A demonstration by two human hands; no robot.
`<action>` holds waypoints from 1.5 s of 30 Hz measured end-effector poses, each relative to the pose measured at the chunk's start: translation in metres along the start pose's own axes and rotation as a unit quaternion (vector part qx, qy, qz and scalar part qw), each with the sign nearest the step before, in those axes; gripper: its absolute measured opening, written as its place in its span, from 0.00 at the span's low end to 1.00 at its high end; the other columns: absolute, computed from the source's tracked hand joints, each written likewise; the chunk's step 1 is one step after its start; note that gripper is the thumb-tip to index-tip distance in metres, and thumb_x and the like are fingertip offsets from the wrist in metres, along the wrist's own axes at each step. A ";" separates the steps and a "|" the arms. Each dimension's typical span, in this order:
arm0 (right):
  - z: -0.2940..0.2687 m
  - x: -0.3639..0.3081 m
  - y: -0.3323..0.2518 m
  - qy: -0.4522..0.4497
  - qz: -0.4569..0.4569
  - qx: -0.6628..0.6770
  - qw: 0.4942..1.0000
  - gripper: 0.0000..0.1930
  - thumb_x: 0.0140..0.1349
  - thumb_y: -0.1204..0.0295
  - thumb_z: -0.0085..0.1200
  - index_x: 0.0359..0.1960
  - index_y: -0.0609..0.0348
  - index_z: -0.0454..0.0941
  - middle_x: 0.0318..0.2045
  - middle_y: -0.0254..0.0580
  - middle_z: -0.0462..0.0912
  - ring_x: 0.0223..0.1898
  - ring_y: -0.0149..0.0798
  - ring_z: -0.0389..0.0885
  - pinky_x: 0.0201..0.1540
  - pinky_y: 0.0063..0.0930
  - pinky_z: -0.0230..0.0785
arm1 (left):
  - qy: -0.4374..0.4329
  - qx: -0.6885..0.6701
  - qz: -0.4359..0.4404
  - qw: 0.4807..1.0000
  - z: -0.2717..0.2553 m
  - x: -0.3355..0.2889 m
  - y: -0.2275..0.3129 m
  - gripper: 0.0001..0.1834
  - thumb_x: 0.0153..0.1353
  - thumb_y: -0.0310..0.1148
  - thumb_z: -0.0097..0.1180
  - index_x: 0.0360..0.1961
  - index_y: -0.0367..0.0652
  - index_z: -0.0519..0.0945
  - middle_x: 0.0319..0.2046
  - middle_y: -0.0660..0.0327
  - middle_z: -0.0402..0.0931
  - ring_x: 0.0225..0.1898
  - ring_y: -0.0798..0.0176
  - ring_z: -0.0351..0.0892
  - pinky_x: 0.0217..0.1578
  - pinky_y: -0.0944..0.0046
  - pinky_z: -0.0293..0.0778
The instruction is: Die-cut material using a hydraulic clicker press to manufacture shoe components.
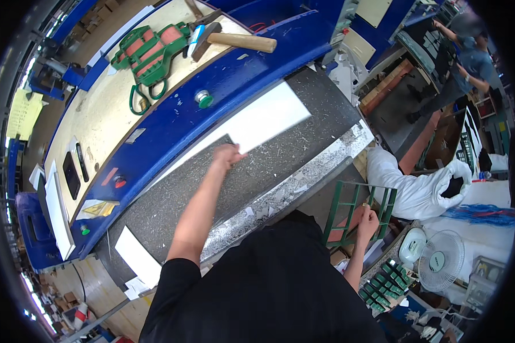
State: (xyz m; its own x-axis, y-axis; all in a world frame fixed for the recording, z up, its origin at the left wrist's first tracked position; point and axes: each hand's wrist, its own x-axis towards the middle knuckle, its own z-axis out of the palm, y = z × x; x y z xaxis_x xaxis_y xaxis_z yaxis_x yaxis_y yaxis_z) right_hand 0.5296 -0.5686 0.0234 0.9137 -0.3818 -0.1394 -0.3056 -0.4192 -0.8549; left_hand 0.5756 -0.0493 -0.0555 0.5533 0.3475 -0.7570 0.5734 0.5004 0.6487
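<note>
My left hand [229,155] reaches over the dark press bed [269,151], fingers curled at the edge of a long white sheet [269,117]. A small dark grey patch [226,139] shows just beyond the fingers; whether they hold it is unclear. At the right, my right hand [368,223] grips the side of a green metal cutting die [353,194], an open frame with crossbars, tilted upright beside the bed. Pinkish material shows behind its lower bars.
A blue machine beam [177,117] spans the far side of the bed. On its pale top lie a hammer [240,41], green-and-pink dies [149,51] and a phone [71,174]. A white bag [400,177], a fan [440,260] and another person [472,57] are at right.
</note>
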 end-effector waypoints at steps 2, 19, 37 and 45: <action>0.003 0.003 -0.001 -0.008 -0.002 0.000 1.000 0.23 0.67 0.58 0.51 0.17 0.61 0.69 0.15 0.28 0.66 0.20 0.23 0.61 0.23 0.23 0.52 | -0.020 -0.031 -0.019 0.999 0.035 -0.025 -0.025 0.15 0.63 0.29 0.56 0.43 0.23 0.74 0.32 0.48 0.79 0.28 0.53 0.85 0.19 0.66 0.80; 0.066 0.039 -0.055 -0.102 -0.170 -0.032 0.980 0.24 0.70 0.58 0.47 0.21 0.66 0.65 0.16 0.31 0.61 0.23 0.27 0.56 0.24 0.27 0.53 | 0.388 -0.310 0.203 0.844 -0.193 -0.183 -0.113 0.12 0.64 0.34 0.53 0.45 0.38 0.77 0.34 0.57 0.81 0.31 0.64 0.83 0.30 0.67 0.79; 0.289 -0.176 -0.152 -0.365 -0.453 -0.103 0.807 0.21 0.70 0.59 0.45 0.26 0.67 0.70 0.17 0.50 0.68 0.19 0.41 0.62 0.25 0.39 0.58 | 0.564 0.107 -0.188 0.797 -0.479 -0.392 -0.307 0.52 0.38 0.61 0.71 0.55 0.29 0.72 0.47 0.43 0.78 0.49 0.51 0.80 0.52 0.54 0.73; 0.357 -0.270 -0.131 -0.349 -0.493 -0.192 0.773 0.17 0.67 0.60 0.48 0.29 0.64 0.76 0.26 0.57 0.78 0.31 0.61 0.77 0.34 0.47 0.67 | 0.306 -0.184 0.073 0.931 -0.485 -0.426 -0.273 0.32 0.48 0.37 0.73 0.51 0.30 0.76 0.43 0.53 0.81 0.42 0.61 0.81 0.44 0.64 0.76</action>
State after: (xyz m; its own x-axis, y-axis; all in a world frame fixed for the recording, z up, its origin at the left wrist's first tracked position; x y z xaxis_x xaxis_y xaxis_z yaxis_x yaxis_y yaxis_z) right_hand 0.4189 -0.1167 -0.0055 0.6339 0.7614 0.1359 0.6982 -0.4877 -0.5241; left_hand -0.1093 0.0507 0.0524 0.0951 0.7633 -0.6390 0.2103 0.6120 0.7624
